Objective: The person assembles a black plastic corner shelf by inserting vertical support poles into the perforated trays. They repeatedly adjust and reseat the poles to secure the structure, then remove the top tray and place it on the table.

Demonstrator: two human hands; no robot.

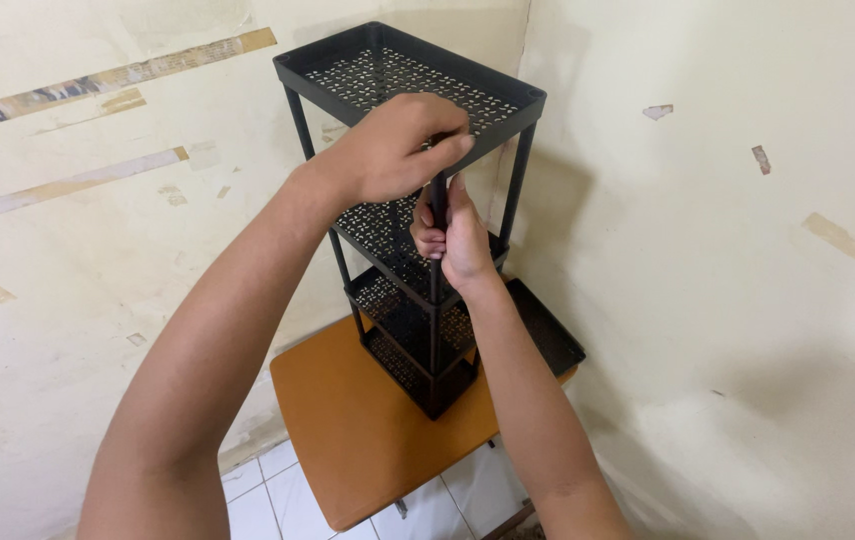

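Observation:
A black plastic rack [418,230] with several perforated shelves stands upright on an orange table [348,420] in a room corner. My left hand [393,150] presses down on the near corner of the top shelf [398,75], fingers closed over its rim. My right hand [453,235] is wrapped around the black front post [435,330] just under that corner. The post's top end is hidden by both hands.
A loose black tray [548,330] lies flat on the table behind the rack, at the right. Cream walls with tape marks close in on the left and right. White floor tiles [278,500] show below the table's front edge.

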